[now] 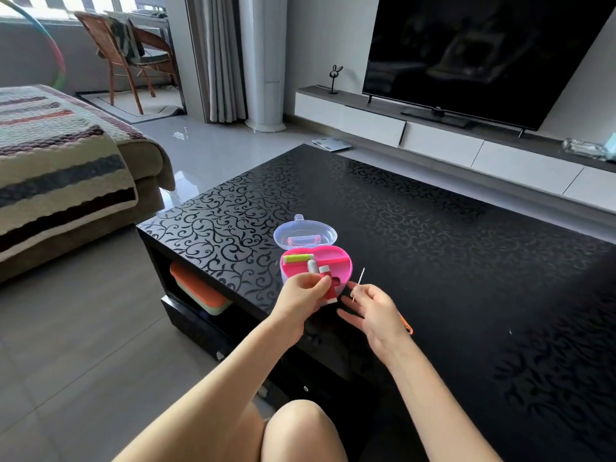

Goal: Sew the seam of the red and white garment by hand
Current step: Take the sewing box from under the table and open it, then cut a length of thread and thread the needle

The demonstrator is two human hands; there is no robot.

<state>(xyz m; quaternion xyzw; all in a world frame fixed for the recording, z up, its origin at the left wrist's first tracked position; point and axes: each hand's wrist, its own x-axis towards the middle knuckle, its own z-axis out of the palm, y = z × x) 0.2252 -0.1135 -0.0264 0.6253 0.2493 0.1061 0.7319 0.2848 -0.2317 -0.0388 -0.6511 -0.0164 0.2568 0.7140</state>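
- pink heart-shaped sewing box (343,265) on the near left part of the black table (433,235), close to its near edge.
- clear lid (305,232) flipped open, lying on the far side of the box.
- inside the box on the left: a green thread spool (296,259) lying flat, and a white spool (311,265) just beside it.
- left hand (300,300) closed on a red thread spool (328,286), thumb and fingers pinched round it, right over the near edge of the box.
- right hand (375,310) just right of the box, thumb and first finger pinched narrow on a thin needle (358,284), other fingers spread loose.
- needle tilted up and away, tip pointing far and a bit right.
- small orange thing (407,325) peeking out on the table behind the right wrist; too hidden to tell what.
- red and white garment not seen anywhere.
- bare knees (296,428) at the near edge, under both arms.
- orange and green boxes (196,288) on the shelf under the table, on the left.
- sofa with a striped blanket (60,168) far left, big dark tv (483,51) far right.
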